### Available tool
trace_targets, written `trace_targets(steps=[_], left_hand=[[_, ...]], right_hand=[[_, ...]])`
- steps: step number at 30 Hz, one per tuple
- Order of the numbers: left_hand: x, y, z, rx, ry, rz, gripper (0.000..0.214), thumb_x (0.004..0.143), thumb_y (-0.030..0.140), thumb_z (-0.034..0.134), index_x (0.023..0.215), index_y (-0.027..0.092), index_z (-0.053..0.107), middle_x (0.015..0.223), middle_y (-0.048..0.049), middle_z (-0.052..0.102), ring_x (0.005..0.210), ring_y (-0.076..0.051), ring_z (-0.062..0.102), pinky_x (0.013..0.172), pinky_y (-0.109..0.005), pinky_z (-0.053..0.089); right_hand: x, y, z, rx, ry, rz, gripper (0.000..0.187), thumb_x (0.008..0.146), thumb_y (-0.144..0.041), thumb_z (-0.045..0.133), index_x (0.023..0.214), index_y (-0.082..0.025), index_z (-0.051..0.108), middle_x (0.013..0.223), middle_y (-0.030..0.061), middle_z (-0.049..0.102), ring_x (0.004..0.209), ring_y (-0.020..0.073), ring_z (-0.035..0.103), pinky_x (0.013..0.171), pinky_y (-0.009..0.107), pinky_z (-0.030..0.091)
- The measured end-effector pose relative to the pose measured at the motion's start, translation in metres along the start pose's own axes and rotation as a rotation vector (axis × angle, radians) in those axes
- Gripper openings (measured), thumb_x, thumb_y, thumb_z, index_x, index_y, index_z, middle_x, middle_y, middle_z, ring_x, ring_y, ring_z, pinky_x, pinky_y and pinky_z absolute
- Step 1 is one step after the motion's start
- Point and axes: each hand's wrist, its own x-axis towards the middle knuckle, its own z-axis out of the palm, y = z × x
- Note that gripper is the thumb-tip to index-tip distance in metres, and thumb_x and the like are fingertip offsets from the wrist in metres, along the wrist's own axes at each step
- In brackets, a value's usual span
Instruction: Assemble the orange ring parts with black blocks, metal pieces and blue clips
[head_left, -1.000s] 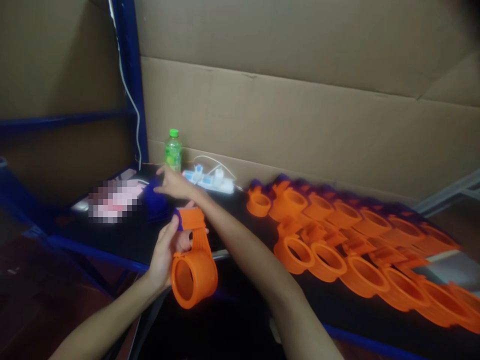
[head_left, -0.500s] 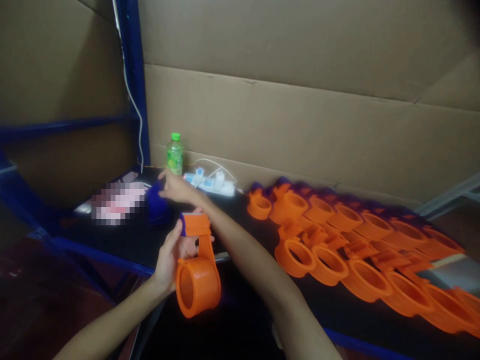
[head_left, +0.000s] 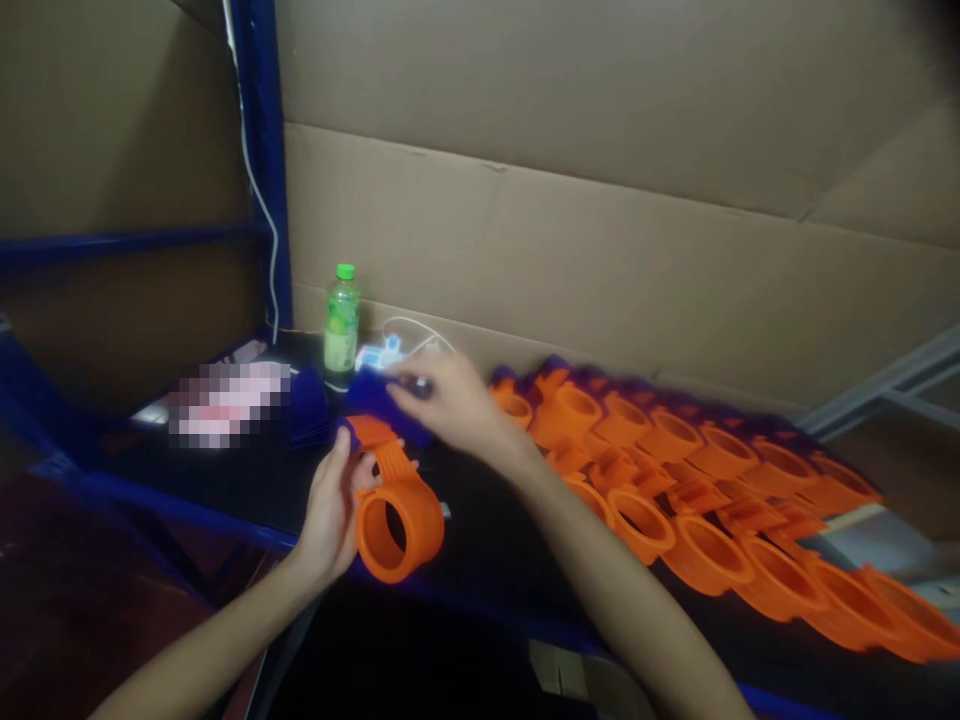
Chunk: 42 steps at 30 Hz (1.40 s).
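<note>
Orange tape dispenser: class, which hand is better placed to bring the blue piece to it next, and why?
Probably the right hand: it already pinches the blue piece near the orange tape dispenser, which the left hand is occupied holding.

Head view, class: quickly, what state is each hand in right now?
Left hand: closed, holding an orange tape dispenser.
Right hand: fingers closed, holding a dark blue piece; the small dark object beside them cannot be identified.

Bottle behind held dispenser; 2 dispenser rows right.
</note>
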Motion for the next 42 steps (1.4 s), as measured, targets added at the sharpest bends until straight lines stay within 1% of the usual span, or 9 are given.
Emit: trace_targets(steps=[2, 4, 7, 9, 14, 18, 26, 33, 42], left_hand=[[0.002, -0.001, -0.002, 0.0, -0.019, 0.009, 0.038, 0.095, 0.046, 0.059, 0.115, 0.015, 0.069, 0.107, -0.0111, 0.075, 0.098, -0.026, 0.072, 0.088, -0.037, 0.058], [0.003, -0.002, -0.005, 0.002, -0.015, 0.083, 0.027, 0.094, 0.037, 0.063, 0.108, 0.016, 0.071, 0.106, -0.0089, 0.075, 0.101, -0.024, 0.071, 0.091, -0.035, 0.056], [0.004, -0.003, -0.007, 0.023, -0.011, 0.175, 0.019, 0.09, 0.028, 0.07, 0.105, 0.017, 0.073, 0.104, -0.0064, 0.076, 0.099, -0.021, 0.071, 0.093, -0.032, 0.055], [0.003, -0.002, -0.006, 0.034, -0.024, 0.175, 0.022, 0.088, 0.026, 0.072, 0.109, 0.019, 0.072, 0.104, -0.0061, 0.076, 0.097, -0.02, 0.071, 0.093, -0.033, 0.056], [0.003, 0.0, -0.001, 0.074, -0.031, 0.101, 0.038, 0.092, 0.041, 0.066, 0.122, 0.017, 0.067, 0.113, -0.0115, 0.074, 0.106, -0.027, 0.069, 0.093, -0.039, 0.056], [0.002, -0.002, -0.001, 0.116, -0.016, 0.151, 0.041, 0.091, 0.036, 0.069, 0.127, 0.019, 0.064, 0.115, -0.0109, 0.073, 0.108, -0.027, 0.069, 0.094, -0.041, 0.055], [0.001, -0.003, -0.007, 0.149, -0.015, 0.203, 0.043, 0.085, 0.027, 0.075, 0.127, 0.024, 0.063, 0.111, -0.0066, 0.074, 0.105, -0.023, 0.068, 0.094, -0.038, 0.055], [0.002, -0.006, -0.013, 0.166, 0.022, 0.21, 0.047, 0.082, 0.023, 0.078, 0.126, 0.026, 0.063, 0.11, -0.0046, 0.073, 0.105, -0.021, 0.068, 0.096, -0.036, 0.054], [0.004, -0.006, -0.012, 0.164, 0.035, 0.225, 0.04, 0.083, 0.03, 0.078, 0.121, 0.023, 0.065, 0.11, -0.0053, 0.072, 0.099, -0.02, 0.069, 0.092, -0.036, 0.055]], right_hand=[[-0.027, -0.017, -0.001, 0.039, -0.031, 0.014, 0.017, 0.088, -0.027, 0.068, 0.103, -0.021, 0.073, 0.102, 0.0052, 0.071, 0.099, 0.0193, 0.064, 0.088, 0.034, 0.051], [-0.046, -0.03, 0.003, 0.112, -0.042, 0.027, 0.02, 0.085, -0.027, 0.072, 0.105, -0.022, 0.071, 0.113, 0.0066, 0.068, 0.112, 0.0216, 0.061, 0.094, 0.037, 0.051], [-0.058, -0.037, 0.008, 0.232, -0.05, 0.058, 0.024, 0.084, -0.026, 0.074, 0.107, -0.023, 0.067, 0.13, 0.0071, 0.063, 0.124, 0.0223, 0.056, 0.105, 0.041, 0.048], [-0.06, -0.036, 0.007, 0.267, -0.041, 0.11, 0.027, 0.083, -0.029, 0.075, 0.108, -0.023, 0.066, 0.129, 0.0064, 0.064, 0.121, 0.0222, 0.059, 0.105, 0.043, 0.049], [-0.066, -0.031, 0.001, 0.258, -0.026, 0.188, 0.03, 0.082, -0.034, 0.078, 0.108, -0.025, 0.066, 0.119, 0.0038, 0.067, 0.115, 0.0213, 0.062, 0.102, 0.041, 0.05], [-0.072, -0.032, 0.003, 0.28, 0.008, 0.221, 0.023, 0.086, -0.033, 0.074, 0.105, -0.024, 0.065, 0.116, 0.005, 0.066, 0.11, 0.0215, 0.063, 0.098, 0.041, 0.051], [-0.078, -0.036, 0.007, 0.343, 0.075, 0.243, 0.014, 0.088, -0.031, 0.069, 0.097, -0.024, 0.062, 0.125, 0.008, 0.062, 0.116, 0.0241, 0.061, 0.101, 0.044, 0.051], [-0.084, -0.032, 0.008, 0.351, 0.07, 0.225, 0.016, 0.087, -0.033, 0.07, 0.098, -0.025, 0.061, 0.125, 0.0083, 0.062, 0.116, 0.0245, 0.061, 0.102, 0.047, 0.051], [-0.086, -0.032, 0.006, 0.35, 0.075, 0.201, 0.017, 0.089, -0.031, 0.07, 0.099, -0.023, 0.06, 0.128, 0.0077, 0.062, 0.118, 0.0213, 0.06, 0.102, 0.039, 0.049]])
